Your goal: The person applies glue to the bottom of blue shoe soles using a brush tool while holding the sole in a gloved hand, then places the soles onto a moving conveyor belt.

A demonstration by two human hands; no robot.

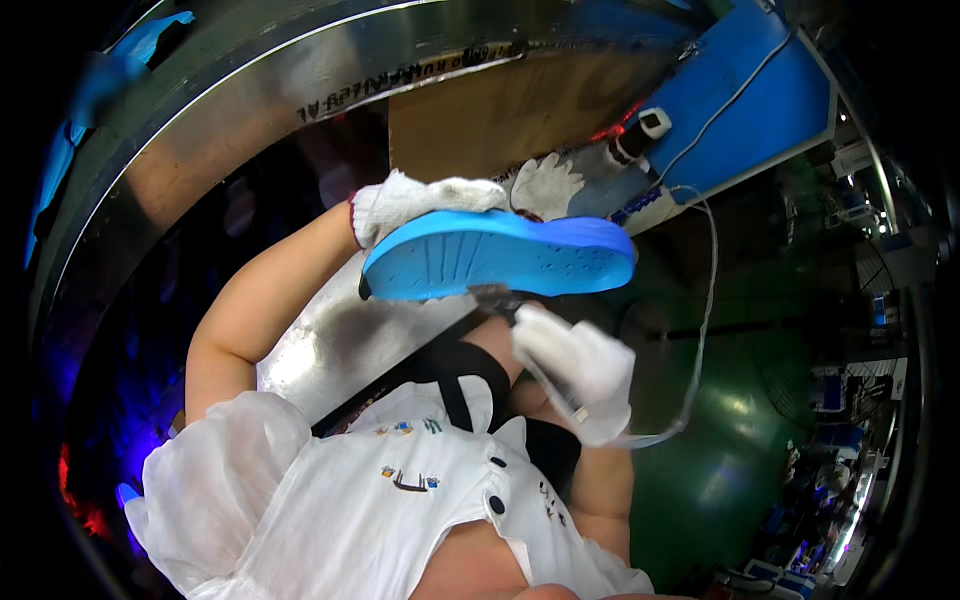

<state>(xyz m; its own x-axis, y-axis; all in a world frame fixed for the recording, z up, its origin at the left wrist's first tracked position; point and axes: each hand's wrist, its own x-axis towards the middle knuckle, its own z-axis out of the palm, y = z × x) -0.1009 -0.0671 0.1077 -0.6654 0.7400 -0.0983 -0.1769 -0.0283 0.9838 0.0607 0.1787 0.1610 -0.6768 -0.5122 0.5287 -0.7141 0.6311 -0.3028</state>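
Observation:
My left hand, in a white knit glove, grips a shoe from behind. The shoe's bright blue sole faces me, with its long side lying across the view. Its upper is mostly hidden behind the sole and my glove. My right hand, also in a white glove and smeared by motion, is closed on a slim hand tool with a dark flat tip. That tip is at the sole's lower edge; whether it touches cannot be told. A thin pale cord runs from beside my right hand up to the bench.
A spare white glove lies beyond the shoe, near a dark bottle with a white cap. Behind are a cardboard sheet and a blue panel. A curved metal rim bounds the left. Cluttered shelves stand right.

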